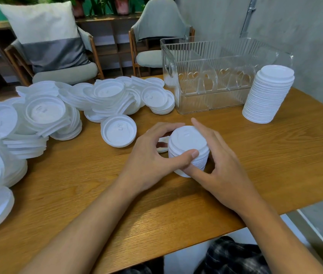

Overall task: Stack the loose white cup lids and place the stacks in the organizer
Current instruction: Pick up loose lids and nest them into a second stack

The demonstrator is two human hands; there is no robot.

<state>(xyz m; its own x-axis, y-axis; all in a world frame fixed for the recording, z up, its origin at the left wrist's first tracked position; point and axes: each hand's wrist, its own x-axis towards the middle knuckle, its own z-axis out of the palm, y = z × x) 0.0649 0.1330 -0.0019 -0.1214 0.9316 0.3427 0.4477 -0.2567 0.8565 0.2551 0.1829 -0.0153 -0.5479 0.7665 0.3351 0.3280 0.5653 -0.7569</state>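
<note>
Hands (148, 155) (222, 165) clasp the lid stack (188, 141) between them.

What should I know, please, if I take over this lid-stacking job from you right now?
The left hand and right hand both grip the short stack on the table.
The tall stack stands beside the right end of the organizer.
Done: two stacks built; no lids seen in the organizer.
Left: stack the loose lids piled at left, then put all stacks in.
</note>
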